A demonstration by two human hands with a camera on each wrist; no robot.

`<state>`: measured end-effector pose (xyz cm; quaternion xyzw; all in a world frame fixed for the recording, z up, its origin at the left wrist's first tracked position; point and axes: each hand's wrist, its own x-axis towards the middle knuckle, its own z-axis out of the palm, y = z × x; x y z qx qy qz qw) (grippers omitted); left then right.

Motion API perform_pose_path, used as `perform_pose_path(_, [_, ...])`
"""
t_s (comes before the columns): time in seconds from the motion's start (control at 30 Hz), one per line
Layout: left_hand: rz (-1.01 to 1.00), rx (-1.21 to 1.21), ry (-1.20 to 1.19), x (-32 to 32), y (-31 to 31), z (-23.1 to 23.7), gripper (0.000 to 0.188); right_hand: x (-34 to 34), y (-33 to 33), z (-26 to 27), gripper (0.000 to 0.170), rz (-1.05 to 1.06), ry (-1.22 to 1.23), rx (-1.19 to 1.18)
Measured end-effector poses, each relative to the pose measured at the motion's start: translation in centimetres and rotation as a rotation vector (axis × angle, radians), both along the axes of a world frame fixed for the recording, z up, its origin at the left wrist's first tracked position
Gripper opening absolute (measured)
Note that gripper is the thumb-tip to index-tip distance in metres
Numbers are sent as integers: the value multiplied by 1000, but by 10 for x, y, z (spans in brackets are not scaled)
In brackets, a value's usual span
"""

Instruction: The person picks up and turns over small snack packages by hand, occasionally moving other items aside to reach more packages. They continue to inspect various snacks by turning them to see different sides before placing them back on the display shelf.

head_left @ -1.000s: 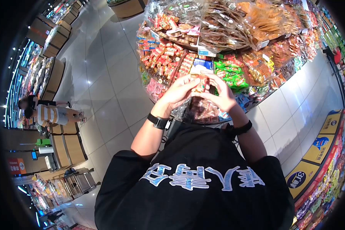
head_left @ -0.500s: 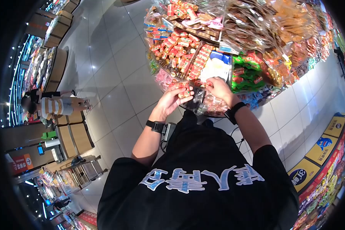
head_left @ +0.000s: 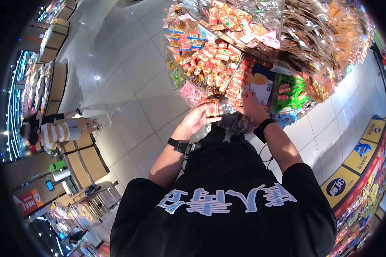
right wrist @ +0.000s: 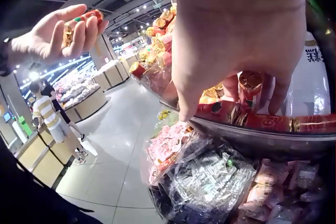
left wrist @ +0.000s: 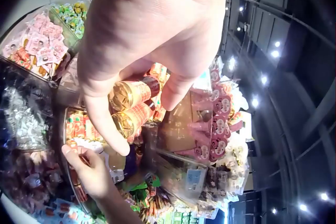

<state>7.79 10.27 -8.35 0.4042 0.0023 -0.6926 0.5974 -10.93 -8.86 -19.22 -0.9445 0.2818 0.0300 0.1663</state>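
My left hand (head_left: pixel 195 122) grips red-and-gold wrapped rolls (head_left: pixel 213 109) beside the display's near edge; in the left wrist view two gold-ended rolls (left wrist: pixel 137 91) lie between thumb and fingers. My right hand (head_left: pixel 254 108) is down in a narrow compartment of similar rolls (head_left: pixel 236 88). The right wrist view shows one roll (right wrist: pixel 250 85) standing between the fingers of that hand (right wrist: pixel 239 40), with other rolls (right wrist: pixel 270 122) lying along the clear rim (right wrist: pixel 252 136). Part of its grip is hidden by the hand itself.
A blue and white packet (head_left: pixel 261 81) and green packets (head_left: pixel 292 91) lie right of the rolls. Left of them is a wider heap of rolls (head_left: pixel 210 64). Pink sweets (head_left: pixel 194 92) sit at the near left. Two people (head_left: pixel 58 128) stand by a counter at the left.
My hands, together around rolls a second ago, have parted. The left stays by the edge with its rolls; the right has moved right and into the roll compartment. The view has shifted over the display.
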Motion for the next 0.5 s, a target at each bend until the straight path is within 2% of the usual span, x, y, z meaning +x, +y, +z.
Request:
perform_pose_path(0.03, [-18,-2,-1,5,-3,-1,33,1,1,-2,61,-10,9,-42])
perform_pose_path(0.13, [-67,-4,-4,16,-9,-3,34,-4,-3,5,51,59,-100,64])
perform_pose_path(0.33, [-131,-4,-14,30,-14,1,33,-6,-8,10,29,65,-81,139])
perform_pose_path(0.5, [-137,-11,-9,34,-17,-7,30,-1,-8,-4,25,80,22,6])
